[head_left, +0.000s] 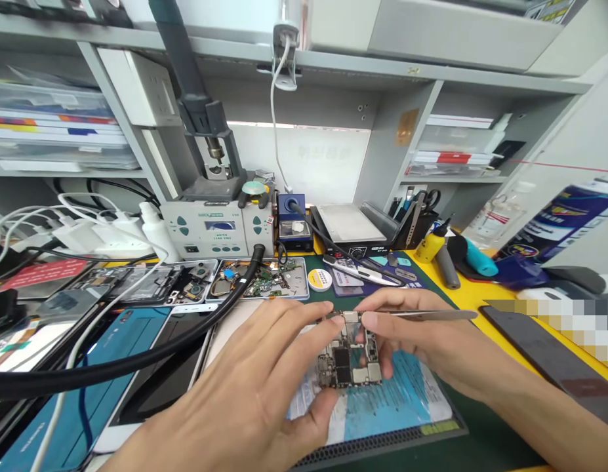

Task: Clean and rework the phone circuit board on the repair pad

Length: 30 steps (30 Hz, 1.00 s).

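Observation:
A phone logic board [342, 364], with dark chips and silvery shields, is tilted up between both hands above the blue-and-white work pad. My left hand [254, 373] grips it by the left side, fingers on the top edge and thumb at the bottom edge. At its upper right corner my right hand [412, 334] has the thumb and fingers closed on the board. The same hand also holds slim metal tweezers [441, 314], lying level with the blunt end to the right. Their tips are hard to make out near the board's top.
A black hose [185, 347] runs across the left from the hot-air station [215, 226]. Phones, including a blue one [107, 373], lie left. Behind are a parts tray [296, 278], a soldering iron [363, 270] and a heating plate [350, 223]. A dark phone [544, 360] lies right.

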{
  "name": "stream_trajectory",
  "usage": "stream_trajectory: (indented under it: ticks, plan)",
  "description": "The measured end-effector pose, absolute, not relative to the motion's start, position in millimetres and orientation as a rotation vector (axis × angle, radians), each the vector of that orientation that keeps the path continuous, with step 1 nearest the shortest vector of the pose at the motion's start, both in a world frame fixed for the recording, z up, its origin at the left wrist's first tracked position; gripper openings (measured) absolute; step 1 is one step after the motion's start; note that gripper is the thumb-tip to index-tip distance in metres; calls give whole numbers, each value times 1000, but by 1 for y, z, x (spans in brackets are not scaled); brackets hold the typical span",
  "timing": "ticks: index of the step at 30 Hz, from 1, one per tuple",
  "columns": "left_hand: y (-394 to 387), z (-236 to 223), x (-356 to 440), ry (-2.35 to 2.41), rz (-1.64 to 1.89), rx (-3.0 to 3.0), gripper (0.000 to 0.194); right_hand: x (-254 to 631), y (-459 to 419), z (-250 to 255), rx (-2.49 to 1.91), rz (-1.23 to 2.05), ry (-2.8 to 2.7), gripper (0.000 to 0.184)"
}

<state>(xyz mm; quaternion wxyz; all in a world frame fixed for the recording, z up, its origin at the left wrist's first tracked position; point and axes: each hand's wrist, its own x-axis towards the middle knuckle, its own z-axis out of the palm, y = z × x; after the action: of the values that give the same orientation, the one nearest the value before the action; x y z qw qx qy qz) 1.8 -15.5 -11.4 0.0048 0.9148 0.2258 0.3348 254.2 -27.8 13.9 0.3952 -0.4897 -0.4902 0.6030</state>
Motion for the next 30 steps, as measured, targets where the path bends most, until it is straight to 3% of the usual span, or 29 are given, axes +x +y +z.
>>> stream_trajectory:
  ticks: [22,30]
  plan:
    - [-15,-23,15,1203,1463,2746,66,236,-35,9,-1035,1663,-651,16]
    - [-16,-20,18,1139,1643,2706,43,233,-36,6,-1032,1674,-625,17]
